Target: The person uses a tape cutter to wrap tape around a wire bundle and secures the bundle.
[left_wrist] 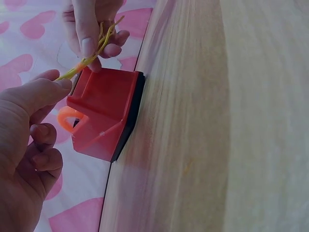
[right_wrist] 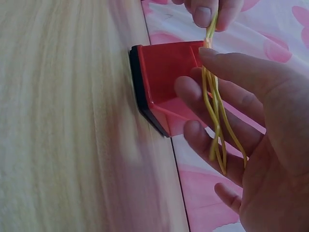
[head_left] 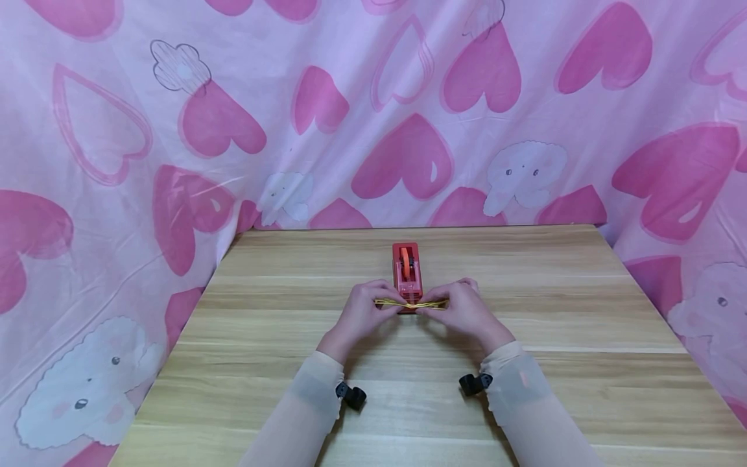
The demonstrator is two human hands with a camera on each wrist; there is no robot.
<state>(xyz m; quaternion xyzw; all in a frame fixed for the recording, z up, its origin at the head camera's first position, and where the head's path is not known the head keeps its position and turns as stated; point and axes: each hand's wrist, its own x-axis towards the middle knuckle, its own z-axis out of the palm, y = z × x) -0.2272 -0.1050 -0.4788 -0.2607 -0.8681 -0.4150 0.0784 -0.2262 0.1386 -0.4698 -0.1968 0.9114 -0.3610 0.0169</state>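
A thin bundle of yellow wires stretches between both hands, just above the near end of a red tape dispenser. My left hand pinches one side of the bundle between thumb and fingers. On the other side, my right hand pinches it close to the middle, and loose wire ends hang across its fingers in the right wrist view. Around the bundle's middle, between the hands, shows a patch of orange tape. An orange tape roll sits in the dispenser.
The dispenser stands on a wood-grain table, toward its far edge. Behind and beside the table hangs a pink cloth with hearts and cartoon animals. A small black camera is strapped at each wrist.
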